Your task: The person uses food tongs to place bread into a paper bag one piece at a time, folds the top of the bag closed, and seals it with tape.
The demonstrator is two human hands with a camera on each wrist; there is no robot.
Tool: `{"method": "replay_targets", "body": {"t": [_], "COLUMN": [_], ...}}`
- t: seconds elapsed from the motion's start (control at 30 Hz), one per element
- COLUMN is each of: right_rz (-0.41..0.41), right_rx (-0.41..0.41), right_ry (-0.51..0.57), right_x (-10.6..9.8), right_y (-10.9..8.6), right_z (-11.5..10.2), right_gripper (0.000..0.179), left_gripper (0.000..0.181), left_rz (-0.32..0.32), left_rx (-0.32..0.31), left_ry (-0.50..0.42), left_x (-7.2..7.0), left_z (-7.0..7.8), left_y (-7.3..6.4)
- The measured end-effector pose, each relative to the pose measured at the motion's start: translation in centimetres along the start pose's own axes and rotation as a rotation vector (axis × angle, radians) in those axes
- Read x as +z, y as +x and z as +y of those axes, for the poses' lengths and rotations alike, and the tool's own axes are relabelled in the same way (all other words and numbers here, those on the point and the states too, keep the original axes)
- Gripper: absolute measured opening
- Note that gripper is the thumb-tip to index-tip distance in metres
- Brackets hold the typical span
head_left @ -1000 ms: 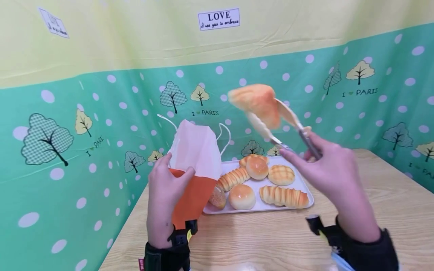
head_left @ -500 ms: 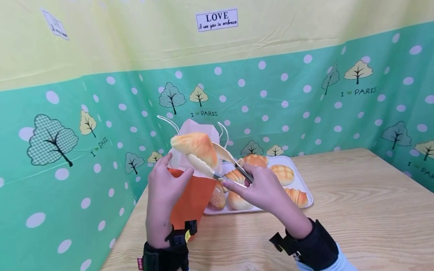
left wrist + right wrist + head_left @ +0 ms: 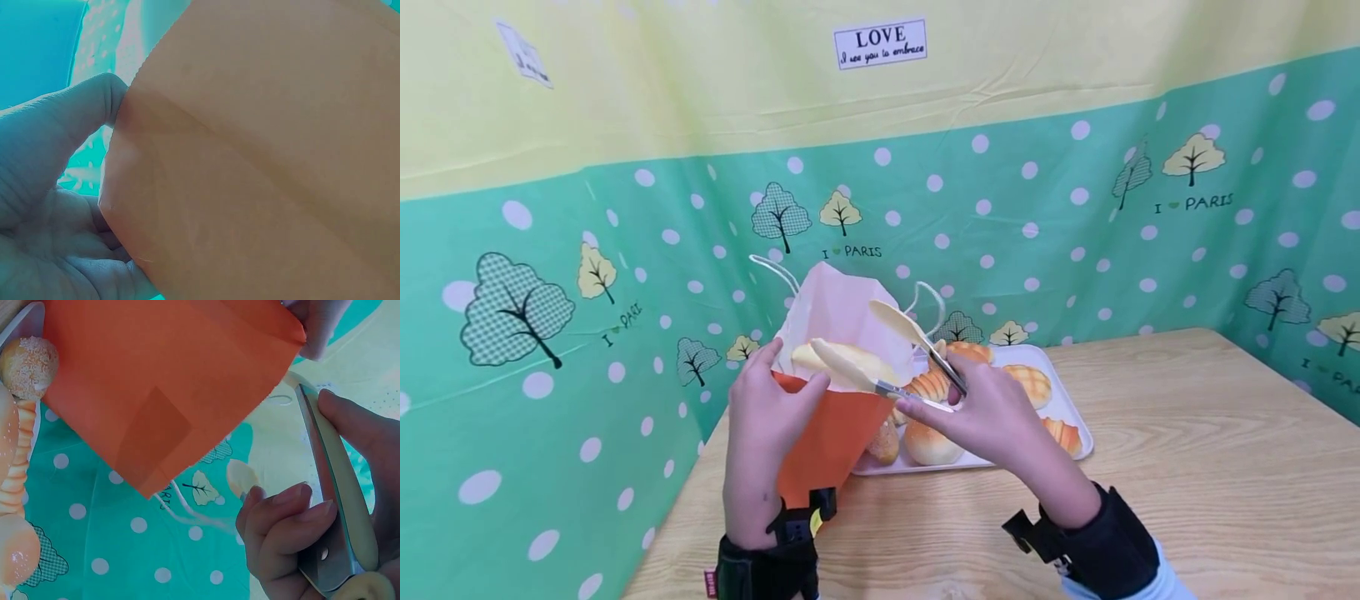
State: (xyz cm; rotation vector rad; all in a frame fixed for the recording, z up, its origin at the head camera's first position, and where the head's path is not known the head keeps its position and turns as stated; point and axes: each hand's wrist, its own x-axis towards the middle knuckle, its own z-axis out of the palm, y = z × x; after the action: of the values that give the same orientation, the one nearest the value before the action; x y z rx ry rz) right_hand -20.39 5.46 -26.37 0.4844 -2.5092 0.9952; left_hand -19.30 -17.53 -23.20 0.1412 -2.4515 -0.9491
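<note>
My left hand [image 3: 767,417] grips the rim of an orange paper bag [image 3: 827,442] with a white inside and white string handles. In the left wrist view the thumb and fingers of that hand pinch the edge of the bag [image 3: 262,156]. My right hand [image 3: 992,408] holds a pair of tongs [image 3: 895,321], metal with cream-coloured tips, which are spread apart over the bag's mouth. A pale bread roll [image 3: 867,360] lies in the mouth, partly behind the lower tip. The right wrist view shows fingers wrapped around the tongs' handle [image 3: 350,506].
Behind the bag, a white tray [image 3: 1078,417] bears several breads, among them a round glossy bun [image 3: 931,446] and a crosshatched bun [image 3: 1028,385]. It stands on a wooden table [image 3: 1210,433]. A green and yellow printed curtain [image 3: 1060,208] hangs around the back and left.
My right hand has moved left from over the tray to the bag's mouth. The tongs have spread, and the bread has dropped from between their tips into the mouth. The left hand stays put.
</note>
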Motion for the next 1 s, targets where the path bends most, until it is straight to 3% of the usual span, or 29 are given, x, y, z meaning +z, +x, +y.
{"method": "replay_targets", "body": {"t": [0.17, 0.33, 0.5, 0.6, 0.77, 0.87, 1.0], "right_rz": [0.016, 0.043, 0.048, -0.098, -0.416, -0.516, -0.588], "right_rx": [0.038, 0.064, 0.003, -0.028, 0.051, 0.141, 0.282], "right_ry": [0.025, -0.003, -0.192, -0.301, -0.403, -0.399, -0.346], "right_x": [-2.1, -5.9, -9.1, -10.2, -10.6, -10.0, -9.2], "right_y": [0.0, 0.0, -0.4, -0.8, -1.0, -0.8, -0.8], "right_z": [0.2, 1.7, 5.1, 7.7, 10.9, 12.0, 12.8], "right_gripper": [0.088, 0.081, 0.086, 0.092, 0.097, 0.093, 0.078], "left_gripper": [0.072, 0.072, 0.072, 0.072, 0.071, 0.071, 0.072], "left_rz": [0.002, 0.004, 0.006, 0.013, 0.011, 0.002, -0.006], "left_rx": [0.014, 0.012, 0.008, 0.021, 0.035, 0.030, 0.026], "left_ry": [0.000, 0.001, 0.014, 0.021, 0.020, 0.017, 0.019], "left_x": [-0.3, -0.4, -0.4, -0.4, -0.4, -0.3, -0.3], "left_z": [-0.1, -0.2, -0.2, -0.2, -0.1, -0.1, -0.1], "left_y": [-0.1, -0.1, -0.2, -0.2, -0.3, -0.3, -0.3]}}
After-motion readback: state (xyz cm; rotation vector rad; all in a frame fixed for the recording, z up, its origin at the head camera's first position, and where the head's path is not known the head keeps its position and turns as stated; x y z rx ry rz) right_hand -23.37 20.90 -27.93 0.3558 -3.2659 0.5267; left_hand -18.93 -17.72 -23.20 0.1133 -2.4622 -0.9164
